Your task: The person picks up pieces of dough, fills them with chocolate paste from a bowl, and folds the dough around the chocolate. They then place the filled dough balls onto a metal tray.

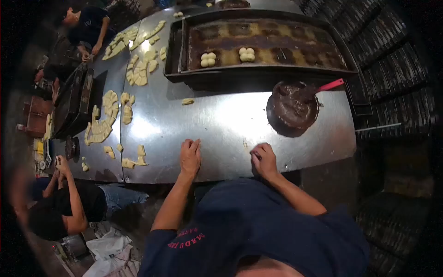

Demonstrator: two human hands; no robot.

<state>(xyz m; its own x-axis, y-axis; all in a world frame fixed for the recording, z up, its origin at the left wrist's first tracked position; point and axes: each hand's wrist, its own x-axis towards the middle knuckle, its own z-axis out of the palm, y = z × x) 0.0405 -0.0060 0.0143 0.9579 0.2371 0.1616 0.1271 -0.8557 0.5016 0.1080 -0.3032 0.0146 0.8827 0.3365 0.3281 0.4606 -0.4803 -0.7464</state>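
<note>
My left hand is over the steel table, its fingers bent and close together; anything inside them is hidden. To its right, my right hand is curled, with a small dark bit showing at the fingers that I cannot identify. Pale crumbs lie on the metal just beyond the right hand. A round pot of thick brown paste stands past that hand, and a red-handled spatula leans out of it. One small dough piece rests beyond my left hand.
A large dark baking tray spans the far side, holding two clusters of dough balls. Cut dough pieces spread across the left. Co-workers sit at the left and far left. Stacked trays line the right.
</note>
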